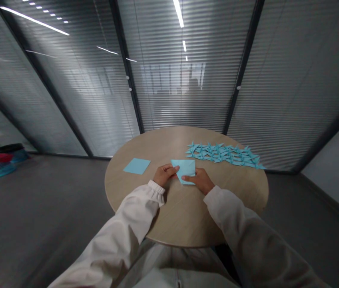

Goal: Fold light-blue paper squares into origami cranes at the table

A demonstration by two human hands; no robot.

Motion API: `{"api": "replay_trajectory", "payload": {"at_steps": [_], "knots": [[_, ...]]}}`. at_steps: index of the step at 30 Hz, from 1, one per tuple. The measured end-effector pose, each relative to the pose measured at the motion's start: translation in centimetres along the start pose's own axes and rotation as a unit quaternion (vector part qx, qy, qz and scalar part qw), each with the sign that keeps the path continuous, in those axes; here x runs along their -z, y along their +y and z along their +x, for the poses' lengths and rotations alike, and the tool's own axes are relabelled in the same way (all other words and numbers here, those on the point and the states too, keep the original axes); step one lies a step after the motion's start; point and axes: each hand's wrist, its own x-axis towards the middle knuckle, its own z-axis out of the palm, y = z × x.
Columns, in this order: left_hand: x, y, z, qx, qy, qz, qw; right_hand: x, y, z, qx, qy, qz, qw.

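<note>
A light blue sheet of paper [184, 169] lies folded on the round wooden table [187, 216] in front of me. My left hand [165, 174] pinches its left edge with fingers curled. At the sheet's lower right corner my right hand [200, 180] presses and grips it, fingers closed on the paper. Both arms wear white sleeves.
A flat stack of blue square paper [137, 166] lies at the table's left. Several folded blue paper cranes [223, 154] are laid in rows at the far right. Glass walls with blinds stand behind. Coloured baskets [0, 163] sit on the floor far left.
</note>
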Motion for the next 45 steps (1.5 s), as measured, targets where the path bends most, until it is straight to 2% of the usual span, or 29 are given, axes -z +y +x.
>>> {"api": "replay_trajectory", "payload": {"at_steps": [5, 24, 31, 45], "knots": [[0.44, -0.15, 0.22, 0.029, 0.005, -0.039, 0.999, -0.07, -0.15, -0.11, 0.002, -0.006, 0.004, 1.0], [0.64, 0.04, 0.3, 0.003, 0.036, -0.068, 0.997, 0.1, -0.37, -0.26, 0.009, -0.023, -0.038, 0.999], [0.71, -0.02, 0.39, 0.001, 0.062, -0.081, 0.995, -0.08, -0.48, -0.38, 0.011, -0.026, -0.004, 1.0], [1.11, -0.39, 0.82, 0.003, 0.095, -0.104, 0.99, -0.14, -0.73, -0.45, 0.008, -0.025, -0.007, 1.0]]}}
